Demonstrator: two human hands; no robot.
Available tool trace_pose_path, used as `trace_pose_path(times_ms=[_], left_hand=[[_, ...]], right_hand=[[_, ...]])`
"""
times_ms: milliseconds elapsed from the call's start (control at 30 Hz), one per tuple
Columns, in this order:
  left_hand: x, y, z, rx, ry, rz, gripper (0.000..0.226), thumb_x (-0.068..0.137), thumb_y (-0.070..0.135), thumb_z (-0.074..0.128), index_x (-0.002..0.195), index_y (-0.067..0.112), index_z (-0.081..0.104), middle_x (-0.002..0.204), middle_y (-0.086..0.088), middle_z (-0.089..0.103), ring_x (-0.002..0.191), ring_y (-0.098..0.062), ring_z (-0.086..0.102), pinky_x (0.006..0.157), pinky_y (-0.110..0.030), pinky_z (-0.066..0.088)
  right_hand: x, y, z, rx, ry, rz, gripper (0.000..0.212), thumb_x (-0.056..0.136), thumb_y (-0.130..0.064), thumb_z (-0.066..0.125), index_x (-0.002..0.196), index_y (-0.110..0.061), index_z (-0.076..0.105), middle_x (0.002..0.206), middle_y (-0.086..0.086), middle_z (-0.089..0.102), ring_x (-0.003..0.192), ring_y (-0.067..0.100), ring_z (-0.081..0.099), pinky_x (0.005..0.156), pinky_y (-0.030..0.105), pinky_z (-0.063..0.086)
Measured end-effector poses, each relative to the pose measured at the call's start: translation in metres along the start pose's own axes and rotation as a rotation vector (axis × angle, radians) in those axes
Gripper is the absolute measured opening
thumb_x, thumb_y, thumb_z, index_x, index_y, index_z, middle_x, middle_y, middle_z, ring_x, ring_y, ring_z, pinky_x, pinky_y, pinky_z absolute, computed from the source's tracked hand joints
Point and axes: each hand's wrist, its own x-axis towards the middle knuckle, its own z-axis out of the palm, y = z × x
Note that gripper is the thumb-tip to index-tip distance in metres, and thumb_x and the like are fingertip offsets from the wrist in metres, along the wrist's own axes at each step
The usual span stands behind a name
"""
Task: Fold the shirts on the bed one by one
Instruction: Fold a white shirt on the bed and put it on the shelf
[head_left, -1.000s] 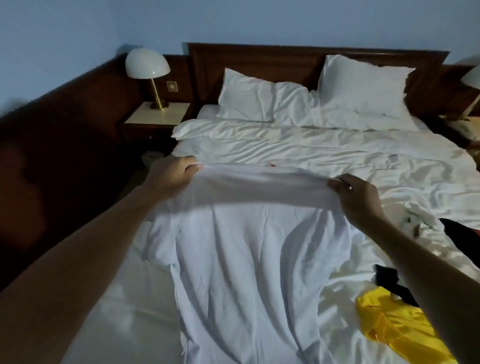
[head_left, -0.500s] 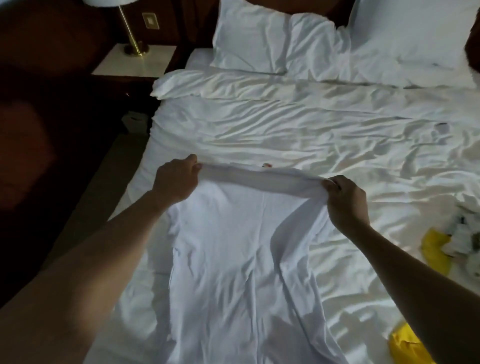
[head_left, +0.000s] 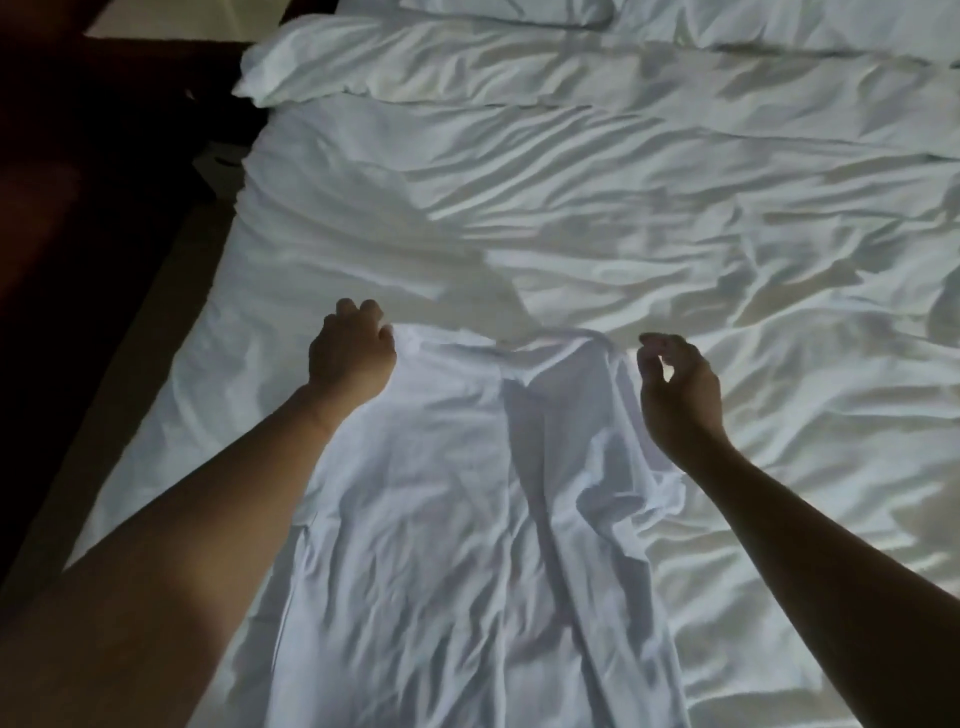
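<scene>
A white shirt (head_left: 441, 519) lies spread lengthwise on the white bed (head_left: 649, 218), its far edge toward the pillows, with a raised fold running down its right half. My left hand (head_left: 350, 356) sits at the shirt's far left corner with its fingers curled, and the thumb side pinches the cloth there. My right hand (head_left: 675, 389) hovers just off the shirt's far right corner. Its fingers are loosely curled and hold nothing.
The rumpled duvet's folded edge (head_left: 467, 62) and the pillows (head_left: 493, 10) lie beyond the shirt. The bed's left edge drops to a dark floor (head_left: 78, 260). A pale nightstand top (head_left: 182, 21) shows at the upper left.
The shirt has been lowered flat onto the bed. My right hand has let go of its corner and drawn slightly away. The view has tipped further down, and the lamp and yellow garment are out of sight.
</scene>
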Motion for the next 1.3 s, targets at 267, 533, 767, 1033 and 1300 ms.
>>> trace_pose_path(times_ms=[267, 533, 767, 1033, 1300], left_hand=[[-0.046, 0.059, 0.099, 0.100, 0.027, 0.378, 0.038, 0.090, 0.022, 0.055, 0.124, 0.010, 0.067, 0.133, -0.022, 0.060, 0.122, -0.044, 0.056, 0.099, -0.053, 0.048], [-0.109, 0.138, 0.177, -0.085, -0.042, 0.566, 0.050, 0.102, 0.028, 0.044, 0.146, 0.008, 0.056, 0.155, -0.027, 0.044, 0.143, -0.049, 0.041, 0.116, -0.066, 0.029], [-0.106, 0.147, 0.200, -0.048, -0.136, 0.512, 0.065, 0.107, 0.055, 0.019, 0.166, 0.026, 0.024, 0.172, -0.018, 0.016, 0.159, -0.039, 0.014, 0.122, -0.069, 0.010], [-0.104, 0.145, 0.218, 0.030, -0.032, 0.513, 0.069, 0.105, 0.063, 0.024, 0.167, 0.033, 0.013, 0.174, -0.013, 0.010, 0.161, -0.037, 0.006, 0.124, -0.069, 0.004], [-0.101, 0.163, 0.211, 0.061, -0.034, 0.422, 0.063, 0.104, 0.058, 0.029, 0.161, 0.034, 0.036, 0.167, -0.019, 0.029, 0.150, -0.045, 0.029, 0.119, -0.074, 0.010]], right_hand=[[-0.008, 0.079, 0.021, -0.127, -0.141, 0.275, 0.044, 0.100, -0.022, 0.058, 0.141, -0.009, 0.055, 0.143, 0.018, 0.056, 0.131, 0.038, 0.051, 0.111, 0.049, 0.041], [-0.008, 0.111, 0.025, -0.098, -0.113, 0.209, 0.019, 0.095, -0.025, 0.069, 0.080, -0.017, 0.060, 0.073, 0.002, 0.062, 0.071, 0.028, 0.057, 0.062, 0.032, 0.044], [0.002, 0.121, -0.006, 0.260, 0.155, 0.310, 0.020, 0.101, -0.029, 0.064, 0.086, -0.017, 0.070, 0.066, -0.001, 0.062, 0.058, 0.009, 0.051, 0.057, 0.029, 0.042], [-0.012, 0.160, -0.061, -0.059, -0.432, 0.348, 0.029, 0.073, -0.041, 0.089, 0.076, -0.015, 0.075, 0.065, 0.002, 0.072, 0.057, 0.015, 0.065, 0.055, 0.030, 0.047], [-0.022, 0.181, -0.083, 0.397, 0.027, 0.456, 0.083, 0.079, -0.065, 0.077, 0.078, 0.014, 0.053, 0.069, 0.012, 0.043, 0.068, 0.023, 0.040, 0.066, 0.038, 0.033]])
